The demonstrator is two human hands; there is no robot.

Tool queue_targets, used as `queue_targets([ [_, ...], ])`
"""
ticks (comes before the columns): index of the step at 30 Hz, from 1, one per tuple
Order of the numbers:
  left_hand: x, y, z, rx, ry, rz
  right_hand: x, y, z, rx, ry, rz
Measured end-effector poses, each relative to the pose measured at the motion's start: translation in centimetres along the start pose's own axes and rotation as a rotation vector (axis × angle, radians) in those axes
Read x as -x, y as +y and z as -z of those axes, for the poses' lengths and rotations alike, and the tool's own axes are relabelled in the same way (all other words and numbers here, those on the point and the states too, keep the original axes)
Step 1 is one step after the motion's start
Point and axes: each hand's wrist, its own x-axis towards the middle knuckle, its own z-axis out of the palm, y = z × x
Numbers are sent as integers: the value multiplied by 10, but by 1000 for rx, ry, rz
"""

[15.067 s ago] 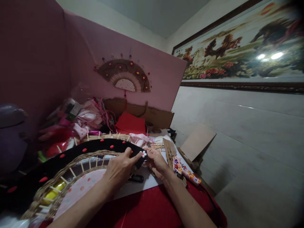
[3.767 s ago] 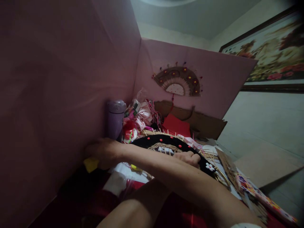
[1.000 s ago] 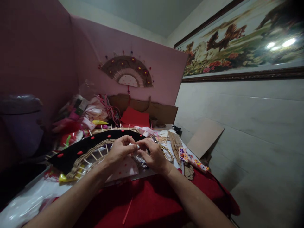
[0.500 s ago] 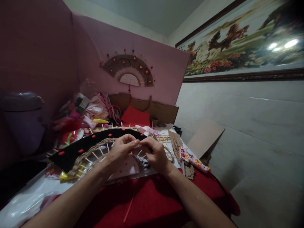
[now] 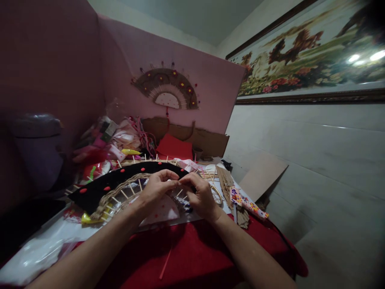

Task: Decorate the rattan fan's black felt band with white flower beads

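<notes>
Over the right half of a handmade fan, my two hands meet fingertip to fingertip. Thumb and forefinger of my left hand are pinched together. My right hand pinches the same way, its fingertips almost touching the left ones. Whatever lies between them is too small to make out. The fan has a black band with red dots, a braided twine edge, thin wooden sticks and a pale dotted half-round centre. My hands and wrists hide part of its middle and right side.
A red cloth covers the table front, with a thin red strip on it. At right lie a flower-patterned cloth piece and corrugated cardboard. Ribbons and bags pile up back left. A finished fan hangs behind.
The whole view has shifted slightly, so things appear a little further right. My hands stay pinched together over the fan with hardly any change in pose.
</notes>
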Motion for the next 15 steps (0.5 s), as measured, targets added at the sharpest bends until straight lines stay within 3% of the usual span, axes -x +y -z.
queue_targets([
  [10,-1,-6,-3,54,82,-6,3,0,-2,36,-48,19],
  [15,4,-3,-6,63,56,-16,6,1,-1,37,-41,37],
])
